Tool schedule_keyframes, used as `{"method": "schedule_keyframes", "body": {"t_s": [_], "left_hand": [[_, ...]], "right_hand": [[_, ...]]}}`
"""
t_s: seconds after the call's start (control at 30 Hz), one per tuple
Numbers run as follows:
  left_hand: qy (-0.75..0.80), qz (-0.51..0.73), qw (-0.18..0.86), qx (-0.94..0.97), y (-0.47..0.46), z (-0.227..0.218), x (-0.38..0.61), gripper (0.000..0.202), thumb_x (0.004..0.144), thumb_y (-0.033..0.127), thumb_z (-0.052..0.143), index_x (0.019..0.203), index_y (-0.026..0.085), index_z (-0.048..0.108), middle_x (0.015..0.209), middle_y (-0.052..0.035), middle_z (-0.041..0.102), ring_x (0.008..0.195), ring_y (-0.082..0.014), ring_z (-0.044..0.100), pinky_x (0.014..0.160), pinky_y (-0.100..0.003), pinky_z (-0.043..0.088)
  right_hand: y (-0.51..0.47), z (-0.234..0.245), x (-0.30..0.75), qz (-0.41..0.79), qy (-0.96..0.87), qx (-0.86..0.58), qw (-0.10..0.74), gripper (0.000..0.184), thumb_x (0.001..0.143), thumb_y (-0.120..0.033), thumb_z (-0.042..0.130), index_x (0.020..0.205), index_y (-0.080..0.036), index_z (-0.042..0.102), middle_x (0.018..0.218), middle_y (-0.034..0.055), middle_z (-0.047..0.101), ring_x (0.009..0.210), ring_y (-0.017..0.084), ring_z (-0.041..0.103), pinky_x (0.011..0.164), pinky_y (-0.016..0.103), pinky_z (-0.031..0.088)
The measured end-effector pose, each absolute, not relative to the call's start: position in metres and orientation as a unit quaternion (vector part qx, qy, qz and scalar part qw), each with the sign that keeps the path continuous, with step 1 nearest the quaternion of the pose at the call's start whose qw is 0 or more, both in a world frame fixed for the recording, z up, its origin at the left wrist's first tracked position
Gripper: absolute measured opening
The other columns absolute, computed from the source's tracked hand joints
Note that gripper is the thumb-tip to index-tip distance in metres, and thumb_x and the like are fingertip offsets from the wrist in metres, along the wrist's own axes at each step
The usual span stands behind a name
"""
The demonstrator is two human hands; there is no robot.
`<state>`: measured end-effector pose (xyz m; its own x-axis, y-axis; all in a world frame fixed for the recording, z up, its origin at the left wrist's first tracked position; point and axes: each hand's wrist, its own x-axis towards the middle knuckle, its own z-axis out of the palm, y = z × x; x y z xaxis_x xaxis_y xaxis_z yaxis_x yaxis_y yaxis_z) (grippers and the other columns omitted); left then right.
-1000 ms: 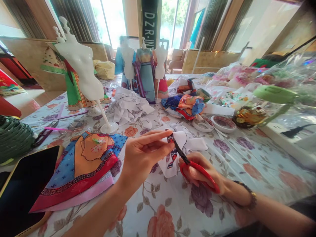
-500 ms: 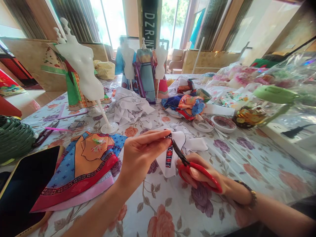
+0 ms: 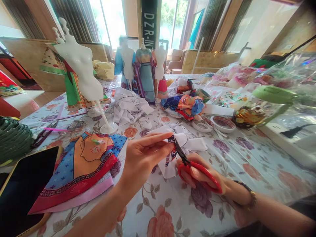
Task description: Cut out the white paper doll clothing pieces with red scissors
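My left hand (image 3: 143,158) pinches a white fabric piece (image 3: 169,164) with a patterned red and blue band, held just above the table. My right hand (image 3: 197,174) grips red-handled scissors (image 3: 195,166). Their dark blades are closed against the fabric's patterned edge near my left fingertips. A printed orange and blue doll garment (image 3: 81,168) lies flat to the left of my left arm. White fabric scraps (image 3: 190,140) lie just behind the scissors.
A bare white mannequin (image 3: 81,69) on a stand rises at the left, with dressed doll mannequins (image 3: 144,70) further back. A dark phone (image 3: 22,187) lies at the near left. A floral tablecloth (image 3: 172,210) covers the table; colourful fabric (image 3: 185,105) and small dishes (image 3: 223,123) lie beyond.
The scissor blades, which were open half a second ago, have come together on the fabric's patterned edge. The fabric has twisted slightly in my left fingers. Both hands stay in place.
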<state>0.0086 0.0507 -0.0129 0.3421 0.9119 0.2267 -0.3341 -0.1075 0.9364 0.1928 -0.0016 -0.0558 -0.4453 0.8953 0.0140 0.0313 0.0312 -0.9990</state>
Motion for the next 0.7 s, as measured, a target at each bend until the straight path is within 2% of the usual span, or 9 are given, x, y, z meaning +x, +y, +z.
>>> {"method": "schedule_keyframes", "body": {"t_s": [0.13,0.7], "left_hand": [[0.269,0.511,0.61,0.543,0.05,-0.0133,0.0096,0.022,0.069,0.016,0.08,0.084,0.033,0.08,0.084,0.0041,0.076,0.066,-0.0043,0.068,0.061,-0.007,0.054],[0.268,0.52,0.605,0.54,0.0495,-0.0129,0.0119,0.023,0.069,0.015,0.08,0.083,0.033,0.08,0.084,0.0052,0.075,0.065,-0.004,0.068,0.059,-0.007,0.053]], "right_hand": [[-0.0017,-0.0539,0.192,0.584,-0.614,-0.378,0.373,0.059,0.078,-0.076,0.051,0.058,-0.02,0.049,0.047,-0.0037,0.041,0.049,0.012,0.039,0.048,0.028,0.03],[-0.0013,-0.0548,0.1919,0.59,-0.605,-0.381,0.374,0.06,0.076,-0.077,0.053,0.058,-0.02,0.048,0.048,-0.0035,0.042,0.049,0.011,0.037,0.048,0.028,0.027]]}}
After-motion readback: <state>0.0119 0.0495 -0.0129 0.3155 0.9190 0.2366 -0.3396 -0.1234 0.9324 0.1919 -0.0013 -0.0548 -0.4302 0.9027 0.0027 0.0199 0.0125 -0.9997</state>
